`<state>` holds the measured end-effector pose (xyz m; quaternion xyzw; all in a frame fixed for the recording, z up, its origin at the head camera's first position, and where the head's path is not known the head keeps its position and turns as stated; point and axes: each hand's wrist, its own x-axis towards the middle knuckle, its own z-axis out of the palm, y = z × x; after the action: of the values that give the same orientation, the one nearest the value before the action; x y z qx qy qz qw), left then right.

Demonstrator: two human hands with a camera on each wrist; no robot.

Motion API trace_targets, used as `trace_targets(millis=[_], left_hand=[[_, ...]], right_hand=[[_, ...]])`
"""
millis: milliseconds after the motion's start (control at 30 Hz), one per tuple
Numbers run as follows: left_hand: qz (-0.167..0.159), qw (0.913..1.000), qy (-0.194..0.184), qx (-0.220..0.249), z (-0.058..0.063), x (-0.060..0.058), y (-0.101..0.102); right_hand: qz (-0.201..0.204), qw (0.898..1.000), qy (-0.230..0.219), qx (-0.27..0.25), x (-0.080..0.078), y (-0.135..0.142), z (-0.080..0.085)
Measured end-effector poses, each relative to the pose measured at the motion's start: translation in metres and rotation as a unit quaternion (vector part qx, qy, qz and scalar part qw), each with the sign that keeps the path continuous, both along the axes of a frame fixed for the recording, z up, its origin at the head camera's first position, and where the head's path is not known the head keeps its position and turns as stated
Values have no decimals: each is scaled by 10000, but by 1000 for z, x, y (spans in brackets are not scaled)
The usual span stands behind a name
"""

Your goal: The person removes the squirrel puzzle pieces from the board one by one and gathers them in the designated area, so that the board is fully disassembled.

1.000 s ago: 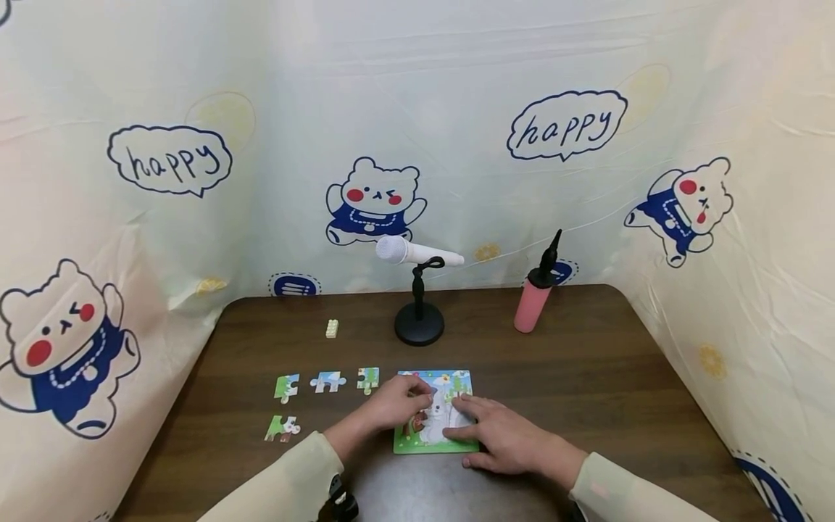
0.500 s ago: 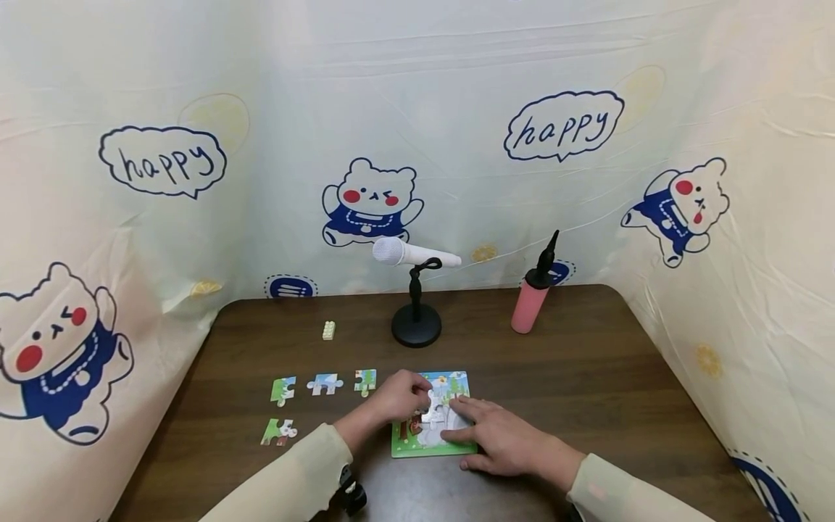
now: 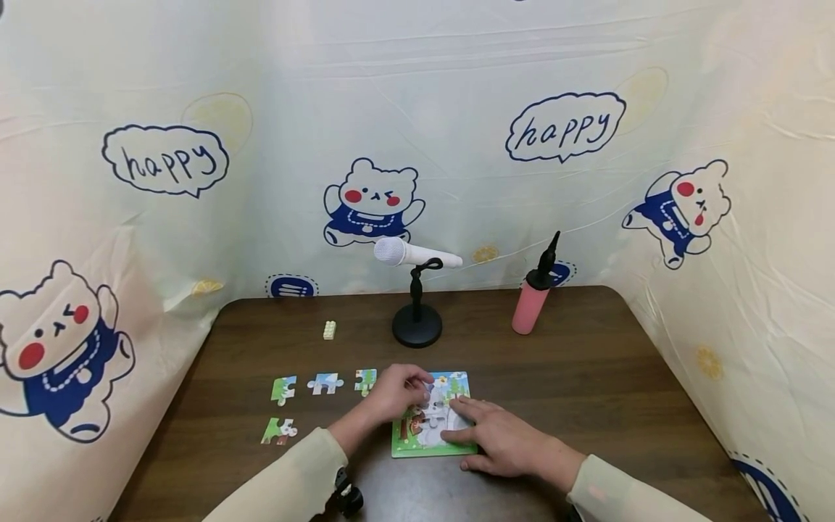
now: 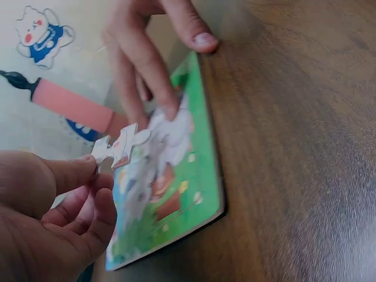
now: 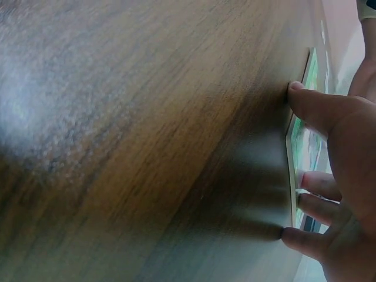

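My left hand (image 3: 393, 393) pinches a pale jigsaw piece (image 4: 122, 147) between thumb and fingertips. In the left wrist view this piece is held tilted over the puzzle board (image 4: 207, 170), its tabs and notches pointing away from the fingers. The board has a green border and a picture with a white animal, partly covered by both hands. My right hand (image 3: 505, 437) lies across the board's right side, fingers spread and fairly straight. In the right wrist view its thumb (image 5: 317, 108) and fingers touch the board's edge and the table beside it.
Left of the board lie loose jigsaw pieces, among them a blue one (image 3: 325, 383) and a green-and-white one (image 3: 278, 431). Farther back are a cream toy brick (image 3: 329, 330), a white microphone (image 3: 417, 254) on a black stand (image 3: 417, 325), and a pink hand pump (image 3: 530, 308).
My left hand has shifted slightly up and away over the board, turning the pinched piece. The right hand stays where it was, fingers still on the board.
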<state>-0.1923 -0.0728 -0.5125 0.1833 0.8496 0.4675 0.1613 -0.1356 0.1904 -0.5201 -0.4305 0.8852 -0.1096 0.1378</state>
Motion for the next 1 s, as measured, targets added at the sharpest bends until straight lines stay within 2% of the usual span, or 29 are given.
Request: trace_targets(millis=[200,433,567,700,833,1000], left_hand=[[192,9995,-170,183,14,4,-31],[550,9984,-158,36,23,16,-90],[607,9979,-202,-54,20,21,-124],[666,9971,-259,-257,13,26,-149],[731,9954,-214,-583,8,29,-161],[914,9915,83,-925,1,30,-161]], right_hand=[[-60,9999,-113,3,-1,-1,-1],[-108,9999,-77,-30,2,0,-3],[-140,9998,-111,-36,3,0,-4],[-114,9999,-107,-18,2,0,-3],[-108,9999,-110,-15,2,0,-2],[-97,9999,-131,-16,1,0,-2]])
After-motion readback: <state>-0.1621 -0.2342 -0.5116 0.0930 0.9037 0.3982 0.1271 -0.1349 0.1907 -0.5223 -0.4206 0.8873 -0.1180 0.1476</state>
